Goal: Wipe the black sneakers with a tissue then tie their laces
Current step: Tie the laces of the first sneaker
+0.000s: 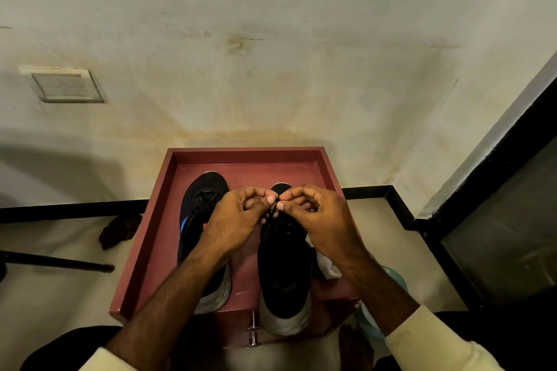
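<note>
Single cam only, head-mounted, wide-angle, so no 2nd view and no overlap to report. Looks fwd and steeply down from above the person's chest; both forearms enter from bottom edge and converge mid-frame. Close range: left hand (238,220) and right hand (319,217) sit just below frame centre, over the red tray (168,190) w/ the black sneakers (284,265). Upper half of frame is the wall (271,39) straight ahead, floor (45,295) at both sides. Strong barrel distortion at edges: wall switch plate (67,85) and dark frame at right (497,159) lean noticeably. Lap visible at bottom corners, so cam is nearly overhead of the work.
</note>
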`<state>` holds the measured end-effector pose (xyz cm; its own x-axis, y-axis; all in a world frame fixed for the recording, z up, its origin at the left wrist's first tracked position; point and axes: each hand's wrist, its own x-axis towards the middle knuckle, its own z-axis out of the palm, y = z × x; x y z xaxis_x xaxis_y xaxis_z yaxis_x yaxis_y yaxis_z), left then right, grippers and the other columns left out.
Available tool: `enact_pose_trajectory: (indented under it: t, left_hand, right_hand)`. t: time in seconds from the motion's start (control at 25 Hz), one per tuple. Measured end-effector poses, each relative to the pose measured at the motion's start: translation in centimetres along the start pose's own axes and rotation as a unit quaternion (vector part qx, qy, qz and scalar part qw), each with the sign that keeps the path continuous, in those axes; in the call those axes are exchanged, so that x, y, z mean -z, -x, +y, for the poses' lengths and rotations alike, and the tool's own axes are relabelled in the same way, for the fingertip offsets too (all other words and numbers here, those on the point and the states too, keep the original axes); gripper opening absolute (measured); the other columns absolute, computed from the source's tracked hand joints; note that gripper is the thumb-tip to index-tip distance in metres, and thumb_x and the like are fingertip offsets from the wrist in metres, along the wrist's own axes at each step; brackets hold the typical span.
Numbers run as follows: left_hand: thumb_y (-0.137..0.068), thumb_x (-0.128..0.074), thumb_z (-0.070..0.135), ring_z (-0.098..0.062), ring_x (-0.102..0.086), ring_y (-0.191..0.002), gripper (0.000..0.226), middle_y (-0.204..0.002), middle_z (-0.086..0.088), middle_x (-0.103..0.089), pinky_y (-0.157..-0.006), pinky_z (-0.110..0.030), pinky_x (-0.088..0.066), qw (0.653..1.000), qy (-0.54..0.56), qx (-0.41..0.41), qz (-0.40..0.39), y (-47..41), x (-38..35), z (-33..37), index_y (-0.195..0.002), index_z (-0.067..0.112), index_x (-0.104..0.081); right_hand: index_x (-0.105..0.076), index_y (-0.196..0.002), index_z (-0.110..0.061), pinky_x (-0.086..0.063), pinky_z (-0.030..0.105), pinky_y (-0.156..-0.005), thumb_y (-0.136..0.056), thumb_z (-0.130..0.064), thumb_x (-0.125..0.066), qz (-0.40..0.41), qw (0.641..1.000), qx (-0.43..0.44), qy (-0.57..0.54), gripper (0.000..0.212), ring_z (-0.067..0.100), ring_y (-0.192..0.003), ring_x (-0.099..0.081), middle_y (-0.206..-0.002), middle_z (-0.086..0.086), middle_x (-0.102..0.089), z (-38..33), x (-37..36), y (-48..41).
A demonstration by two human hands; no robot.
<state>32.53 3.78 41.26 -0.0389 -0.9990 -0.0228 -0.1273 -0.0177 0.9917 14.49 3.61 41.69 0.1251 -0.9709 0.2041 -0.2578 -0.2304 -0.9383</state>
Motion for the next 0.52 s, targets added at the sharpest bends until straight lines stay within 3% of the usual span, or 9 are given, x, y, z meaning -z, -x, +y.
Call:
enact_pose_trajectory:
  t: [0.12, 0.2, 0.36, 0.52]
  left_hand:
    - [-0.091, -0.074, 0.007, -0.016, -0.074, -0.086, 0.020, -0.094, -0.015, -0.079, -0.081, -0.024, -0.057, 0.997, 0.060, 0.020, -0.035, 0.2, 0.0, 0.3, -0.111, 0.008, -0.074]
    - [-0.086, -0.079, 0.005, -0.018, -0.076, -0.089, 0.025, -0.094, -0.013, -0.079, -0.083, -0.026, -0.057, 0.997, 0.066, 0.027, -0.015, 0.1, 0.1, 0.1, -0.110, 0.009, -0.073]
    - [-0.092, -0.074, 0.009, -0.015, -0.076, -0.087, 0.021, -0.088, -0.003, -0.079, -0.086, -0.032, -0.058, 0.999, 0.007, 0.028, 0.037, -0.4, 0.1, -0.8, -0.109, 0.018, -0.066]
    - [-0.101, -0.059, 0.007, -0.010, -0.073, -0.082, 0.023, -0.086, 0.005, -0.077, -0.087, -0.026, -0.057, 0.995, -0.090, -0.020, 0.027, -0.3, -0.4, -1.1, -0.099, 0.025, -0.075]
  right_hand:
    - [-0.081, -0.098, -0.021, -0.066, 0.038, -0.080, -0.088, -0.021, -0.082, 0.028, 0.999, -0.010, 0.016, 0.010, 0.012, -0.081, -0.078, -0.086, -0.005, -0.080, 0.5, 0.4, -0.4]
    - [-0.081, -0.107, -0.022, -0.065, 0.043, -0.086, -0.091, -0.021, -0.080, -0.006, 0.999, -0.032, 0.011, 0.016, 0.014, -0.088, -0.078, -0.093, -0.004, -0.081, 0.8, 0.5, -0.6]
    - [-0.076, -0.117, -0.021, -0.063, 0.040, -0.091, -0.094, -0.013, -0.075, -0.034, 0.999, -0.034, 0.017, 0.024, 0.012, -0.092, -0.077, -0.096, -0.003, -0.081, 1.0, 0.3, -0.5]
    - [-0.072, -0.105, -0.020, -0.065, 0.042, -0.086, -0.088, -0.019, -0.082, 0.003, 0.998, -0.065, 0.000, 0.020, 0.013, -0.085, -0.078, -0.089, -0.001, -0.080, 1.2, 0.3, -0.6]
